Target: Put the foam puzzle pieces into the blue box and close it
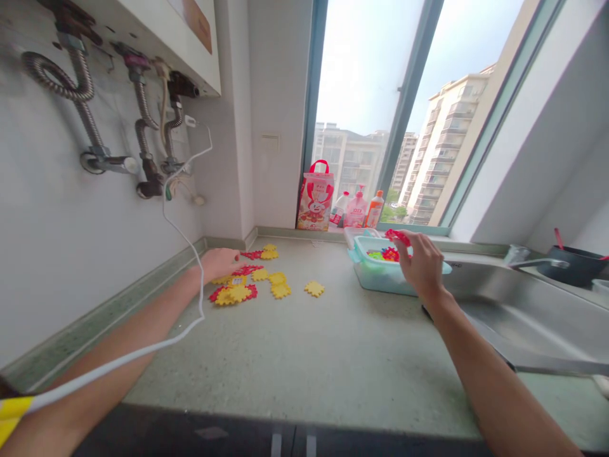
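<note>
Over the pale teal plastic box [380, 273], my right hand [422, 260] is closed, pinching a red toothed gear piece [398, 237] at its fingertips. Green and red gear pieces [390, 254] lie inside the box. My left hand [219, 263] is low at the left of the counter, beside the red gear pieces [246, 270]; its fingers are partly hidden, so I cannot tell whether it grips one. Several yellow gear pieces [233, 294] overlap with red ones there. A lone yellow gear piece [314, 289] lies farther right on the counter.
A white cable [185, 327] hangs across my left forearm. The steel sink [533, 317] with its faucet [537, 261] adjoins the box on the right. A printed bag [316, 202] and several bottles [356, 208] stand by the window. Metal hoses [85, 120] hang at upper left.
</note>
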`<state>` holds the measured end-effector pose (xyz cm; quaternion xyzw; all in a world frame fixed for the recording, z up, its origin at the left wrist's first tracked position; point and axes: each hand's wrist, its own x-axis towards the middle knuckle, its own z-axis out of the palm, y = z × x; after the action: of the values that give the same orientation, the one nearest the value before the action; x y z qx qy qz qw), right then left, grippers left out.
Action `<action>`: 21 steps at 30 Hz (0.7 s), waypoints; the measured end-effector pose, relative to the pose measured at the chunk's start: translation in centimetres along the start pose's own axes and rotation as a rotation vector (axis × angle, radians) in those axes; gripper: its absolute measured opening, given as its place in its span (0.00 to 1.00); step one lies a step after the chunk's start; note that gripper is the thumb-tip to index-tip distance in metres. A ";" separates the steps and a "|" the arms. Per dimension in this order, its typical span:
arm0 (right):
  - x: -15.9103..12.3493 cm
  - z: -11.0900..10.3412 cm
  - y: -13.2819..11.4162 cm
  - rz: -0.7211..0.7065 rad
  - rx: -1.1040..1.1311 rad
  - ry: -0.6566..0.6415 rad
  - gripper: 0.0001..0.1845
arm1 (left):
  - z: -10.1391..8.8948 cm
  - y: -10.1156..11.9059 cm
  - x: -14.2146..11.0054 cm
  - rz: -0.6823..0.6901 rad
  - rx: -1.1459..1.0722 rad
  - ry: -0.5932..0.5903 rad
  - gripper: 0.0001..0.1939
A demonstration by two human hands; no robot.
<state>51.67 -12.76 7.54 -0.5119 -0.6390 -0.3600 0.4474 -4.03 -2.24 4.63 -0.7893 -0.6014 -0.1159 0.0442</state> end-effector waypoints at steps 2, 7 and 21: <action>-0.2 0.3 1.7 0.063 -0.047 0.000 0.22 | 0.2 -0.5 0.0 -0.043 -0.004 -0.026 0.34; -1.1 1.4 3.1 0.195 -0.145 -0.230 0.22 | 0.7 0.4 -0.4 -0.018 -0.054 -0.092 0.38; -2.0 2.1 -7.5 -0.376 0.281 -0.333 0.14 | 1.3 1.3 -0.2 0.034 -0.105 -0.126 0.27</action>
<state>44.12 -13.10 4.94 -0.3693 -0.8311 -0.2555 0.3280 -2.68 -2.46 3.40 -0.8064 -0.5825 -0.0970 -0.0333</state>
